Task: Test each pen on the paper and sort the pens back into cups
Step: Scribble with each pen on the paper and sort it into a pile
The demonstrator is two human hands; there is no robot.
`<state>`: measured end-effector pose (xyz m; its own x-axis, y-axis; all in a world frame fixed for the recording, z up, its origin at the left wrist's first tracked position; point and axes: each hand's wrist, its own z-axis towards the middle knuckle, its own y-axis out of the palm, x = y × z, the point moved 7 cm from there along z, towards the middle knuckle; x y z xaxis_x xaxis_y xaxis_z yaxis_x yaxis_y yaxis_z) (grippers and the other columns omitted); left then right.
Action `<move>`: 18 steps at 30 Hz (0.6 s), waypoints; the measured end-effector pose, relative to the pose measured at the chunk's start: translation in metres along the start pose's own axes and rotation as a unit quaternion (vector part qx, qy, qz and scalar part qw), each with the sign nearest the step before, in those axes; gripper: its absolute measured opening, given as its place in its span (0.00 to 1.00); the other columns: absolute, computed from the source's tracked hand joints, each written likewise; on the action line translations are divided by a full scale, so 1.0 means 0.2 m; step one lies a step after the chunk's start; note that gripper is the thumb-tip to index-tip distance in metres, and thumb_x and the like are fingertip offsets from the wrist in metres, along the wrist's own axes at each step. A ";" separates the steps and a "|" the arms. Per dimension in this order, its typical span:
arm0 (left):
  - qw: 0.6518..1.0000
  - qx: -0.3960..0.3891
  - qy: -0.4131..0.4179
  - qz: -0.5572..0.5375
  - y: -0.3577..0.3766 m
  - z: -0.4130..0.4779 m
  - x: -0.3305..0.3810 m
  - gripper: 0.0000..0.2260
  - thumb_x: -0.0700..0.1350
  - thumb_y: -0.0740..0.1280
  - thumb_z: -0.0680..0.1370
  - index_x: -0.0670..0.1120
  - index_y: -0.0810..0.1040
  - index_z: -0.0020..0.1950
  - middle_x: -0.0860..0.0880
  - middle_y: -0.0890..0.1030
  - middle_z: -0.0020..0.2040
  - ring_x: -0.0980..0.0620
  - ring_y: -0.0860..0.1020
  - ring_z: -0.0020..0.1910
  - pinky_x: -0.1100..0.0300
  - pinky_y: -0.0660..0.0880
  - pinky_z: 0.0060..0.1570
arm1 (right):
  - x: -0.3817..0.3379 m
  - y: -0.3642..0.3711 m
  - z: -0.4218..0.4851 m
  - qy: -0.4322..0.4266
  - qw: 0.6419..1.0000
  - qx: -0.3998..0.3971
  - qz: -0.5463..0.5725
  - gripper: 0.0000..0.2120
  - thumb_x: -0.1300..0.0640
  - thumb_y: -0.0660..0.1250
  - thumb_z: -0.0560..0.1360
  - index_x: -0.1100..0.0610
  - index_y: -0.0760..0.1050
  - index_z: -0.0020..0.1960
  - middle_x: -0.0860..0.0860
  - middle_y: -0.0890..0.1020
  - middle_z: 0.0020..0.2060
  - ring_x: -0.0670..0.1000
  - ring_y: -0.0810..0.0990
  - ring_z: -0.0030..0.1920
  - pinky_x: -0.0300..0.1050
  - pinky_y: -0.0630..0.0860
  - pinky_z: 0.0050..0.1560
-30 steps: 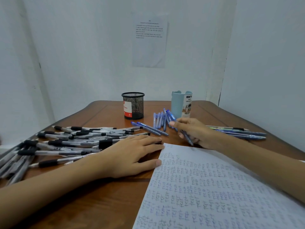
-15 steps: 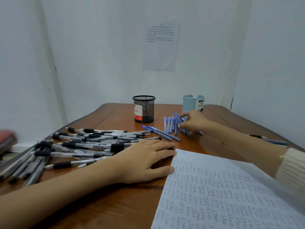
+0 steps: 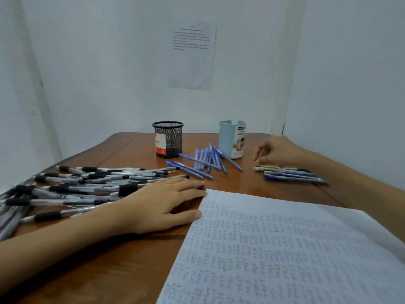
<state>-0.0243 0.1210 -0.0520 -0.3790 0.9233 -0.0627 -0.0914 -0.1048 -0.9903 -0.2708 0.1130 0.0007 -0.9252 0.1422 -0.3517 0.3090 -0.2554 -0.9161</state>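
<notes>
A sheet of paper covered in pen marks lies at the front right of the table. My left hand lies flat on the wood at the paper's left edge, fingers straight. My right hand hovers with loosely curled fingers just above the left end of a small row of pens on the right, holding nothing. Several blue pens lie fanned between a black mesh cup and a light blue cup. A big heap of black-grip clear pens fills the left side.
The brown wooden table stands in a corner of white walls. A printed sheet is stuck on the back wall. The right wall runs close along the table's right edge.
My right hand left the blue pens by the light blue cup and moved right to the small row of pens. It no longer holds a pen. My left hand stayed put.
</notes>
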 end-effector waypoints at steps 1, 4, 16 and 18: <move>1.000 0.001 0.001 0.000 0.00 0.00 0.00 0.30 0.67 0.45 0.74 0.61 0.56 0.74 0.65 0.52 0.75 0.66 0.50 0.72 0.76 0.39 0.64 | 0.03 -0.02 -0.04 0.012 1.000 -0.012 0.008 0.02 0.60 0.71 0.72 0.55 0.79 0.43 0.46 0.79 0.35 0.44 0.75 0.35 0.32 0.71 0.26; 1.000 -0.001 0.004 -0.001 0.01 0.01 -0.01 0.30 0.69 0.43 0.73 0.62 0.55 0.74 0.66 0.52 0.74 0.68 0.49 0.71 0.80 0.36 0.61 | 0.14 -0.03 -0.12 0.029 0.999 -0.043 0.006 0.08 0.56 0.73 0.70 0.57 0.79 0.47 0.44 0.78 0.35 0.42 0.75 0.37 0.33 0.72 0.29; 1.000 -0.003 0.011 0.006 0.01 0.01 -0.01 0.33 0.72 0.39 0.70 0.63 0.54 0.73 0.67 0.50 0.73 0.69 0.48 0.71 0.79 0.35 0.63 | 0.08 0.04 -0.20 -0.084 0.993 -0.023 -0.081 0.09 0.54 0.71 0.72 0.52 0.82 0.52 0.38 0.73 0.39 0.41 0.71 0.41 0.33 0.64 0.37; 1.000 -0.002 0.014 0.007 0.01 0.02 -0.01 0.34 0.71 0.39 0.70 0.63 0.54 0.74 0.67 0.50 0.74 0.69 0.48 0.71 0.79 0.36 0.63 | 0.03 0.06 -0.21 -0.118 0.988 -0.015 -0.097 0.09 0.52 0.70 0.73 0.52 0.81 0.52 0.40 0.72 0.40 0.42 0.71 0.43 0.32 0.64 0.37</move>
<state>-0.0273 0.1180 -0.0543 -0.3550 0.9315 -0.0796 -0.0829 -0.1162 -0.9898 -0.2643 0.1504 -0.0208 -0.9921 -0.0416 -0.1184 0.1247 -0.2162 -0.9684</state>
